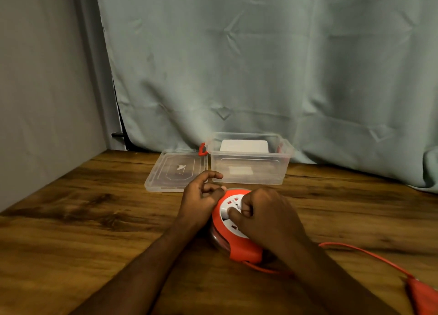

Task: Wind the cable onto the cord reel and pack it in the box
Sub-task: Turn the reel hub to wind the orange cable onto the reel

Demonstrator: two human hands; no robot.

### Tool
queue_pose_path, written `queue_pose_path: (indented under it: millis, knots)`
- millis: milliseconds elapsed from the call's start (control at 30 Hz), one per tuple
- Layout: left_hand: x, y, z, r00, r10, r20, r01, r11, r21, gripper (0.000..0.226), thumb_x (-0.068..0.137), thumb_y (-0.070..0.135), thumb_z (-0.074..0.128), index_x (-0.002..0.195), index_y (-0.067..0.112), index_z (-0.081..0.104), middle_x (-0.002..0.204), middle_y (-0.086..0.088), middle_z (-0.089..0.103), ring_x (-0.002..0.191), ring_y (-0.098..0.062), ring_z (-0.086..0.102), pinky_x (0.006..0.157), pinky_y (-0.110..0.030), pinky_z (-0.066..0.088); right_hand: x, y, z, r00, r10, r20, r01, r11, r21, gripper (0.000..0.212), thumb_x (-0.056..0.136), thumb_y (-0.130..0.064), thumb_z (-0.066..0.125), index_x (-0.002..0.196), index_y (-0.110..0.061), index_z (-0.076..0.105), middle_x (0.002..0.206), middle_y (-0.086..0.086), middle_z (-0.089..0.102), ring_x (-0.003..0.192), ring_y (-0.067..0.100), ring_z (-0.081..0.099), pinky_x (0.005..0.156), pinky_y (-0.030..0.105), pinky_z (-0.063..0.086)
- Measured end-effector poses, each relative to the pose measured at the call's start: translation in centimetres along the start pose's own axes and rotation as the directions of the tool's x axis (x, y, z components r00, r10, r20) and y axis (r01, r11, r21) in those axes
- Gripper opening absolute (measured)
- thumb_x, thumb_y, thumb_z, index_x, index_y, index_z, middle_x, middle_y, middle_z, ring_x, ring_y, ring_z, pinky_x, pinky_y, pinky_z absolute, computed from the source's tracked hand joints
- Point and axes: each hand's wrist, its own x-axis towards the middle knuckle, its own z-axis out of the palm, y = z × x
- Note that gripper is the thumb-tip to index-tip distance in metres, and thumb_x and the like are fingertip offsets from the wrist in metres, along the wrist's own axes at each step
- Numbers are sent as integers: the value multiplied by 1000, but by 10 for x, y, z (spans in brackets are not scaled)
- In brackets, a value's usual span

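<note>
Pinching reel hub: right hand | left hand curled on cord reel rim

Both forearms bare, no sleeves, rings or watch visible.

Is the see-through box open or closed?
Open. The box has no top on; its lid lies flat on the table beside it.
</note>
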Motion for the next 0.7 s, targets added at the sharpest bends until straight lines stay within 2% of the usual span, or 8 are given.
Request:
queue_pose_path:
  millis: [67, 167, 233, 300, 400, 500, 633, 700]
  knots:
    - [0, 1, 0, 1000, 3, 0, -3, 1000, 5, 23, 92, 6, 66, 112, 17, 64, 86, -10, 77, 79, -24, 76, 69, -41, 63, 3, 8, -2, 997, -70, 20, 70, 998, 3, 37, 90, -54, 63, 69, -27, 49, 82, -12, 58, 82, 7, 55, 69, 22, 39]
    - [-1, 1, -1, 1000, 8, 2, -8, 1000, 10, 23, 93, 6, 65, 113, 16, 63, 86, -10, 77, 77, -23, 76, 66, -39, 62, 7, 18, -14, 986, -151, 69, 146, 987, 66, 17, 88, -43, 69, 97, -36, 56, 78, -16, 62, 74, 1, 58, 62, 14, 40]
    - [-1, 1, -1, 1000, 7, -5, -7, 1000, 13, 24, 92, 5, 66, 113, 17, 63, 85, -10, 77, 76, -24, 76, 63, -37, 61, 8, 24, -21, 978, -177, 109, 166, 980, 105, 30, 87, -36, 71, 112, -39, 55, 93, -17, 67, 79, 0, 59, 62, 11, 40]
    - [-1, 1, -1, 1000, 4, -5, -4, 1000, 11, 24, 92, 5, 65, 112, 18, 63, 83, -10, 77, 74, -23, 75, 60, -34, 59, 9, 26, -25, 968, -206, 143, 192, 976, 102, 40, 86, -29, 71, 121, -40, 55, 108, -22, 62, 80, -5, 53, 60, 6, 33]
    - [-1, 0, -1, 1000, 0, -4, 0, 1000, -1, 25, 92, 3, 65, 112, 17, 63, 83, -11, 76, 74, -24, 75, 60, -34, 58, 10, 28, -28, 955, -222, 196, 202, 973, 115, 52, 83, -24, 71, 128, -41, 51, 111, -23, 59, 74, -13, 46, 52, 5, 33]
    - [1, 1, -1, 1000, -6, -7, 6, 1000, -18, 26, 91, 2, 66, 111, 18, 64, 86, -13, 77, 79, -27, 75, 67, -40, 61, 12, 34, -32, 945, -244, 220, 217, 966, 142, 64, 80, -20, 72, 132, -45, 45, 123, -21, 63, 67, -12, 49, 51, 7, 37]
    - [1, -1, -1, 1000, 2, -3, -2, 1000, -20, 26, 91, 1, 65, 111, 17, 64, 86, -13, 77, 80, -29, 75, 69, -42, 62, 11, 39, -39, 924, -267, 274, 226, 959, 172, 74, 80, -12, 75, 136, -47, 42, 101, -26, 62, 73, -16, 57, 54, 8, 44]
    - [1, 0, -1, 1000, 8, 4, -8, 1000, -16, 26, 91, 2, 65, 112, 17, 64, 85, -13, 77, 80, -30, 75, 69, -42, 61, 11, 38, -40, 916, -278, 290, 239, 957, 163, 78, 79, -18, 79, 140, -48, 40, 110, -25, 62, 82, -12, 59, 58, 6, 46]
